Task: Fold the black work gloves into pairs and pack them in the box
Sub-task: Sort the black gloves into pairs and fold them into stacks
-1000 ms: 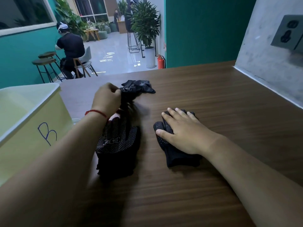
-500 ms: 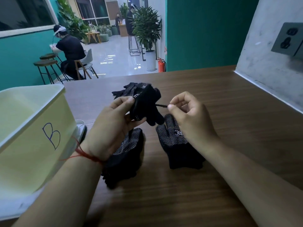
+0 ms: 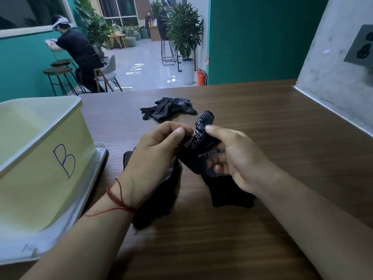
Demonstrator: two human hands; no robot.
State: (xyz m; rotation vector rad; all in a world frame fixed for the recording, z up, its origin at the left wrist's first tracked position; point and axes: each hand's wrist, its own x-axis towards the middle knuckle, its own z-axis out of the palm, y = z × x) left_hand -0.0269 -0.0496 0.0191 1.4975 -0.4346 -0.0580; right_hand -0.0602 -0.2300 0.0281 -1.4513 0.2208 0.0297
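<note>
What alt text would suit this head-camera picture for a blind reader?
The left hand and right hand pinch a black dotted glove above a wooden table. A second glove and a third glove lie beneath them, a loose heap sits farther back, and a pale yellow box marked B stands at the left.

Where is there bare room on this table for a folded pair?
Bare tabletop lies between the right hand and the grey wall, and between the forearms. Crowded: the middle, where the left hand helps hold a glove over two lying gloves, and beside the box.
</note>
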